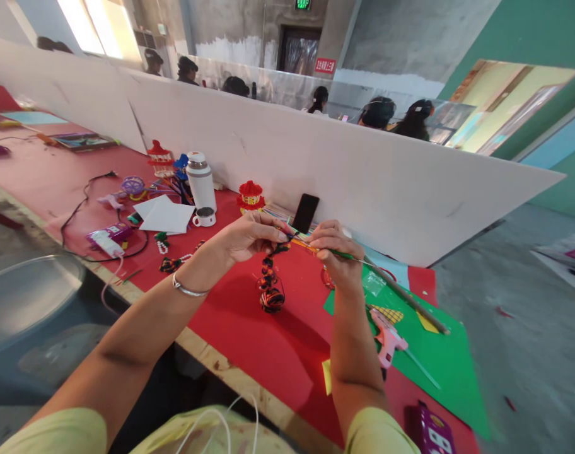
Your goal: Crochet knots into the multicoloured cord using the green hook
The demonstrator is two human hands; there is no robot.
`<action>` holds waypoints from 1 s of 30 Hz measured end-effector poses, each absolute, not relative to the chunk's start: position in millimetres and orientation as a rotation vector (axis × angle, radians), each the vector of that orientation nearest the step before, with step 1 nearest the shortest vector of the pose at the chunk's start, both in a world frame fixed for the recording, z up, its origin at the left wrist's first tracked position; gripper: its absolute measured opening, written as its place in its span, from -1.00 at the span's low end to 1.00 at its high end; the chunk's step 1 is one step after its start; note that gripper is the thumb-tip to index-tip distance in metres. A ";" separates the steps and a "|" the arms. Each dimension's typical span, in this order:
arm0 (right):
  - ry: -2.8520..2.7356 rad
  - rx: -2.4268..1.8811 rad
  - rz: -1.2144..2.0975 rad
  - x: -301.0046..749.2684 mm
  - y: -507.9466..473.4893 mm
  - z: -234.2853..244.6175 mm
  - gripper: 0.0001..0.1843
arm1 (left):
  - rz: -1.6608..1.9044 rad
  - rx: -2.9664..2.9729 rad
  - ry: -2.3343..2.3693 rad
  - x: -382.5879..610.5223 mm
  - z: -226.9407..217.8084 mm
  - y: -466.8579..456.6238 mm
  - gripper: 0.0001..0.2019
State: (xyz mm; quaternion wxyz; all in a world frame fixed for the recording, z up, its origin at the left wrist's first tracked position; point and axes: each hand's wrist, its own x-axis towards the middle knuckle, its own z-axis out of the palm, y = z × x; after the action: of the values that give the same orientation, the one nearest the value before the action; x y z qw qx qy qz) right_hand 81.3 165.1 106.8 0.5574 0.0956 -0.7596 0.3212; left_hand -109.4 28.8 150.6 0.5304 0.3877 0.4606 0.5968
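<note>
Over the red tabletop, my left hand (254, 236) pinches the upper end of a dark, multicoloured crocheted strip (267, 272). The strip hangs from the fingers towards a ball of black, orange and red yarn (272, 301) on the table. My right hand (340, 249) is closed around a thin crochet hook (343, 255) with a green part on its handle. Its orange-looking front section points at the left fingertips, where dark yarn meets it. The exact loop at the tip is too small to make out.
Behind my hands a black phone (306, 213) leans near the white partition (363, 170). A white thermos (201, 181), a cup (204, 217) and white papers (168, 215) stand left. At right, a pink glue gun (388, 337) and a rod (410, 298) lie on green sheet (451, 359).
</note>
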 end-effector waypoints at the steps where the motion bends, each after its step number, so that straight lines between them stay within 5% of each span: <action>1: -1.795 0.227 0.764 80.6 165.6 106.0 -0.80 | 1.424 0.928 1.091 -108.9 150.2 29.5 -0.79; 14: -1.783 0.149 0.736 75.5 170.1 97.5 -0.76 | 1.452 0.961 1.083 -100.8 147.9 29.9 -0.75; 20: -1.698 0.145 0.781 67.0 163.3 97.0 -0.74 | 1.689 0.988 1.074 -84.4 140.6 36.4 -0.54; 25: -1.718 -0.070 0.414 64.8 148.6 95.5 -0.87 | 2.082 1.049 1.249 -68.9 137.5 41.8 -0.50; 30: -1.544 -0.053 0.207 58.4 141.8 88.4 -0.79 | 1.956 0.824 1.043 -58.2 138.6 42.0 -0.47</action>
State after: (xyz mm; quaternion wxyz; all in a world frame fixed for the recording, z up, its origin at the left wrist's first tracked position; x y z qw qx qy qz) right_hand 58.4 141.8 88.4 0.7114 -0.0238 -0.6962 0.0931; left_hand -58.2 42.0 138.6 0.3788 0.3226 0.4081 0.7654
